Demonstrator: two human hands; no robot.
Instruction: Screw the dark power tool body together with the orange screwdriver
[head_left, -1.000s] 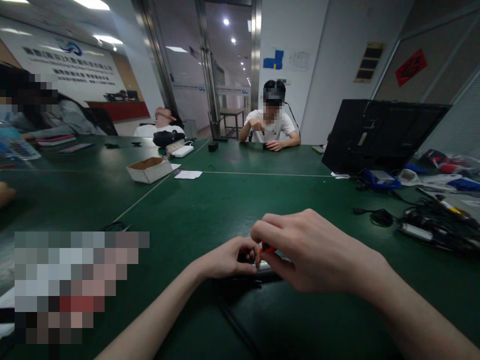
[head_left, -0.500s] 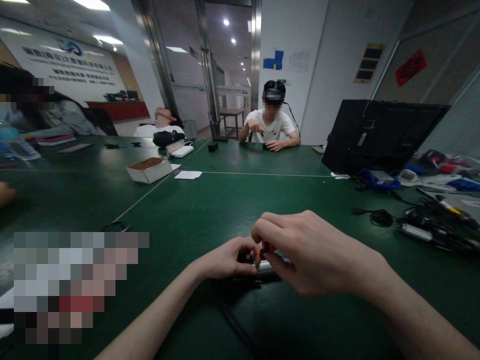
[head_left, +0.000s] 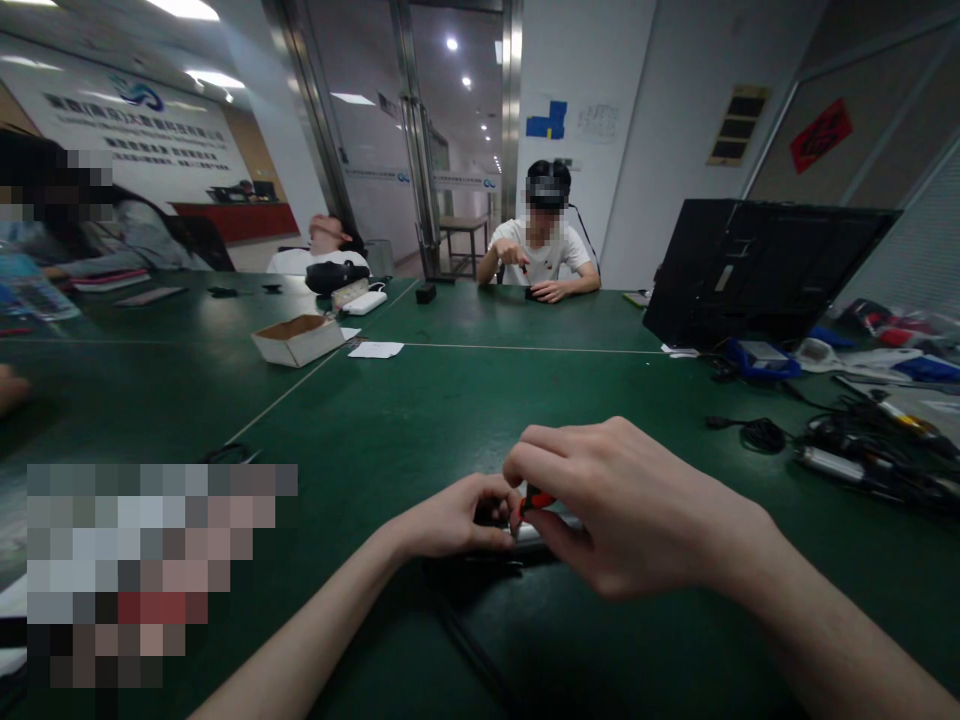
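Note:
My right hand (head_left: 622,510) is closed, thumb and fingers pinched round the red-and-black handle of what looks like a screwdriver (head_left: 535,499). The tool's tip is hidden by my fingers. Close against it on the left, my left hand (head_left: 465,515) has its fingers curled round the left end of a silver-white, bar-like object (head_left: 529,535) low over the green table. Both hands cover most of that object, so its kind cannot be made out. A dark cable (head_left: 472,640) runs below it toward me.
Across the green table (head_left: 450,400) a person in a white shirt (head_left: 541,250) works with both hands. An open cardboard box (head_left: 296,342) stands at left, near white paper (head_left: 376,350). A black monitor (head_left: 765,270) and tangled cables (head_left: 862,450) lie at right. Other people sit at left.
The red-and-black handle has turned slightly between my right fingers. Both hands stay almost in the same place.

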